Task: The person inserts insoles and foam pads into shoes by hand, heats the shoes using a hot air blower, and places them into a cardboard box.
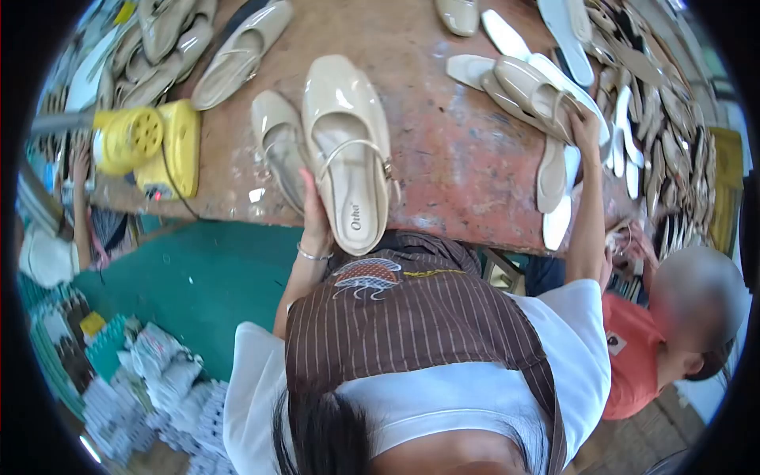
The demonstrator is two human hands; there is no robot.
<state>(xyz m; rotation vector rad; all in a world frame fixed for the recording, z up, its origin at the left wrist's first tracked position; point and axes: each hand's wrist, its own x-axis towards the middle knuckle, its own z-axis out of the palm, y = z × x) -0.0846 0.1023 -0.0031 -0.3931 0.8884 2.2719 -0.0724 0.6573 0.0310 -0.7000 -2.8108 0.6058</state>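
My left hand (315,218) is closed around the side of a glossy beige slip-on shoe (344,95), held up near the table edge. Its toe points away from me, a thin strap crosses its opening, and lettering shows on the insole. Just left of it a matching beige shoe (273,119) sits on the table, partly hidden by my hand. Over on the right, my right hand (584,127) grips the heel end of another beige shoe (526,83), whose toe points up and left. Pale insoles (550,178) lie under and around that shoe.
A yellow machine (170,146) with a cord stands on the worn red table (443,174) at left. Beige shoes (162,47) are piled at the far left, and many more shoes (665,150) fill the right side. A person in a red shirt (629,356) sits at right.
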